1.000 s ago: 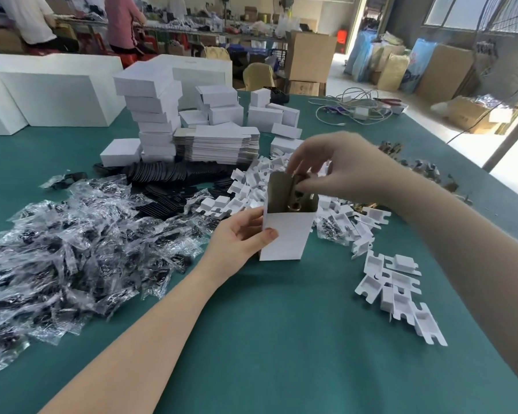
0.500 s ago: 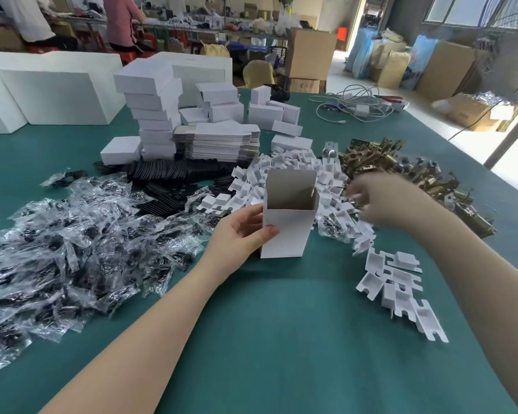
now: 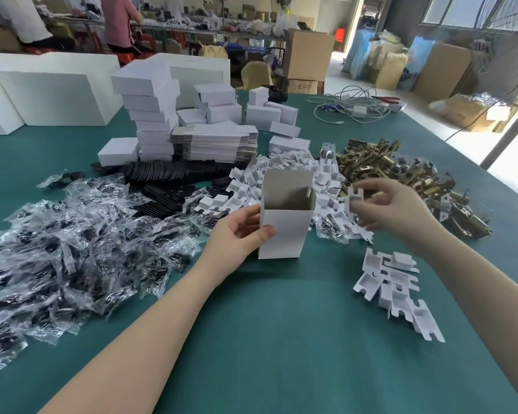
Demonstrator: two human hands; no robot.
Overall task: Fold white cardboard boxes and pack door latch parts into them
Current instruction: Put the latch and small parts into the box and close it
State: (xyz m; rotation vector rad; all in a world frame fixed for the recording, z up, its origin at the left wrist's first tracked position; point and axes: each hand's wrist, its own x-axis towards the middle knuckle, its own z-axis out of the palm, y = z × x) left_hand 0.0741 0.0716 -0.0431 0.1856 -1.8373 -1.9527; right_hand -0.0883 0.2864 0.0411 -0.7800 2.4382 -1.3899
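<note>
Centre of frame: open-topped white box (image 3: 284,225) upright on the green table (image 3: 281,339), steadied by left hand (image 3: 240,234), thumb and fingers curled round its left wall. Right hand (image 3: 392,209) pinching a white insert (image 3: 354,198) just right of the box. Finished boxes (image 3: 150,115) stacked upper left. Insert unplaced, flaps unclosed. A second earlier: right hand lowering a brass latch into the box; half a second earlier: reaching into the insert pile.

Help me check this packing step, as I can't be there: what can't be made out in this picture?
- Open box, head view: its contents are hidden by its own front wall.
- White insert pinched by the right hand: motion blur hides its shape.
- Left hand: fingers behind the box are hidden.
- Plastic bags: contents too small to identify.
</note>
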